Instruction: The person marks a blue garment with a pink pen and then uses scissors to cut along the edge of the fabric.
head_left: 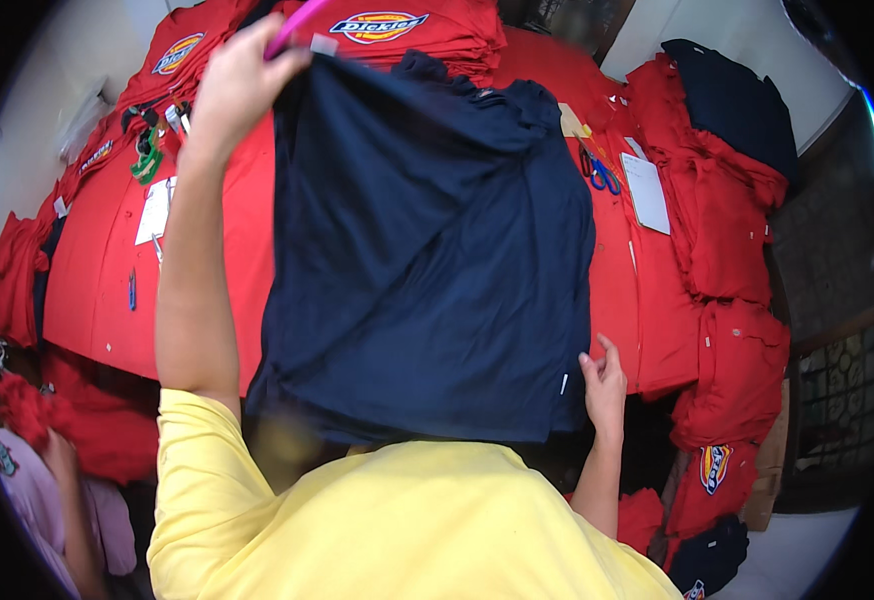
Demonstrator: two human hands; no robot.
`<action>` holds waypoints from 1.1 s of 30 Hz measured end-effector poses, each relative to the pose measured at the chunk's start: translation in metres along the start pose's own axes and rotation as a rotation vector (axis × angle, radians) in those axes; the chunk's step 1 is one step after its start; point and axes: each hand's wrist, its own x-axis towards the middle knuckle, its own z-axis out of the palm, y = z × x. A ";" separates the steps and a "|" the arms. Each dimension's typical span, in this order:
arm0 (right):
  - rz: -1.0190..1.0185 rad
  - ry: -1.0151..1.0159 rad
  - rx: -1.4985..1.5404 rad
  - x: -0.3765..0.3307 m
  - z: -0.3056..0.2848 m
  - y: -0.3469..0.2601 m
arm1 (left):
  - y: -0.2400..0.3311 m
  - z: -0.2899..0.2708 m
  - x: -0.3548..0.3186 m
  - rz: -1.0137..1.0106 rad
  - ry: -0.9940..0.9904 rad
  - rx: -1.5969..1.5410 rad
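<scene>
A dark navy shirt lies spread before me, its lower edge reaching my body. Diagonal creases run across it from the upper left corner. At that corner my left hand is raised and closed around a slim pink object, whose far end leaves the picture. The thumb touches or nearly touches the cloth; whether it also pinches the shirt I cannot tell. My right hand is beside the shirt's lower right edge, fingers apart, near a small white tag.
Red cloth covers the table. Folded red shirts are piled at right, with more red shirts behind. Blue-handled scissors and a white card lie right; snips lie left. Another person's arm shows at lower left.
</scene>
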 end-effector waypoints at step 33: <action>0.011 -0.149 -0.298 -0.005 -0.022 0.024 | -0.014 -0.035 -0.260 -0.740 -1.034 -0.480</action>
